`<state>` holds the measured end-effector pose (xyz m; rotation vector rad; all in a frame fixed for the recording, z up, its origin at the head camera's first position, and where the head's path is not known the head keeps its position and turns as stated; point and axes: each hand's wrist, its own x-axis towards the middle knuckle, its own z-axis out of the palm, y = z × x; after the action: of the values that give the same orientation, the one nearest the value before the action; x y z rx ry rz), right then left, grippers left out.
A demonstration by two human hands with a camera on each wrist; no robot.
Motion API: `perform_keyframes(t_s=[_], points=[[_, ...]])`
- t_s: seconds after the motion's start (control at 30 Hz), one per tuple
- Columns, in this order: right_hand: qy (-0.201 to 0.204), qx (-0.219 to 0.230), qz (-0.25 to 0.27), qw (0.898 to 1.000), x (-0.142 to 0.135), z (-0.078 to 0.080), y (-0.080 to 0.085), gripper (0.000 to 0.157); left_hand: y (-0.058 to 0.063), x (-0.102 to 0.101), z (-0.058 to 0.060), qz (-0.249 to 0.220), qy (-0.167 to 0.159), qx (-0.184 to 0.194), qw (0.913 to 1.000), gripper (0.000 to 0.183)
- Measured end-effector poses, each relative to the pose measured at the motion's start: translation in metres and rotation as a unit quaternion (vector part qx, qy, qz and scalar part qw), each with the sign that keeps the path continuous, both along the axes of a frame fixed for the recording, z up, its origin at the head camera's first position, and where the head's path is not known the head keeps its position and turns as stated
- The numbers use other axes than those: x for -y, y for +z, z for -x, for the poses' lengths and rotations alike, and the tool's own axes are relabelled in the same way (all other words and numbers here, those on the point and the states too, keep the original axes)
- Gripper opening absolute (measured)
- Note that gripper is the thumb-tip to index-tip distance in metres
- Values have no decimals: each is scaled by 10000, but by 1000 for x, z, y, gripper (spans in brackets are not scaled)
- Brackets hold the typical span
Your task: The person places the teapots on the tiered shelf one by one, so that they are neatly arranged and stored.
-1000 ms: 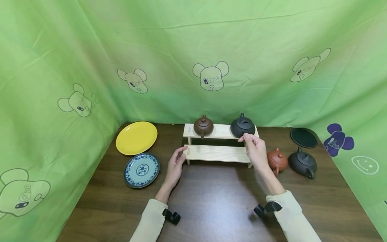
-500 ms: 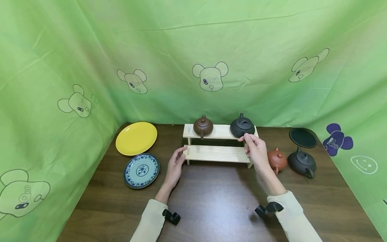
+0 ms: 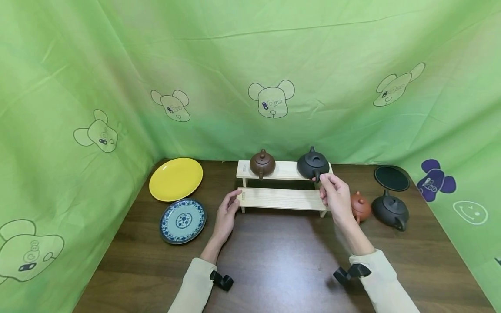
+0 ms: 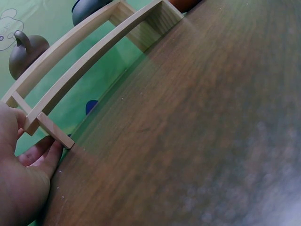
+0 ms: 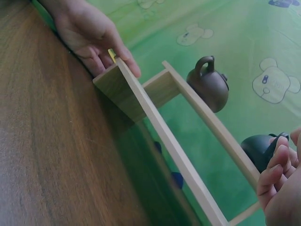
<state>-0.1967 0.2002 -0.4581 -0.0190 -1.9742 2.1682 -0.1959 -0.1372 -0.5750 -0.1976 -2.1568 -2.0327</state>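
Right hand at handle of black teapot, upper tier

Black teapot [image 3: 312, 163] sits upright at the right end of the upper tier of a two-tier wooden stand [image 3: 279, 198]; handle faces the person. Right hand [image 3: 337, 195]: fingers bent, thumb and fingertips at the handle; cannot tell whether they grip it or only lie against it. Left hand [image 3: 225, 216]: holds the left end of the lower tier between thumb and fingers.

Brown teapot [image 3: 262, 164] upright on the same upper tier, toward the left, apart from the black one. On the table [image 3: 282, 265], right of the stand: reddish teapot [image 3: 361, 207], second black teapot [image 3: 390, 210] just beside it, dark round tray [image 3: 392, 178] behind. Left: yellow plate [image 3: 176, 179], with blue patterned plate [image 3: 183, 221] in front.
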Motion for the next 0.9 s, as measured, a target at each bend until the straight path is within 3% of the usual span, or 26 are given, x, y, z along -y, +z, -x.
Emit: perform_keyframes(t_s=[0.17,0.47,0.8,0.9], points=[[-86,5,15,10000,-2,-4,0,21,17,-4,-8,-23,-56,-62,10000,37],[-264,5,100,9996,-11,-16,-4,21,-4,2,1,-122,-73,-174,9997,34],[-257,-176,-150,9994,-22,-34,-6,20,2,0,-2,20,-75,-270,9996,36],[-343,-173,-315,9988,-24,-40,-7,20,-3,2,1,-57,-127,-109,9998,35]])
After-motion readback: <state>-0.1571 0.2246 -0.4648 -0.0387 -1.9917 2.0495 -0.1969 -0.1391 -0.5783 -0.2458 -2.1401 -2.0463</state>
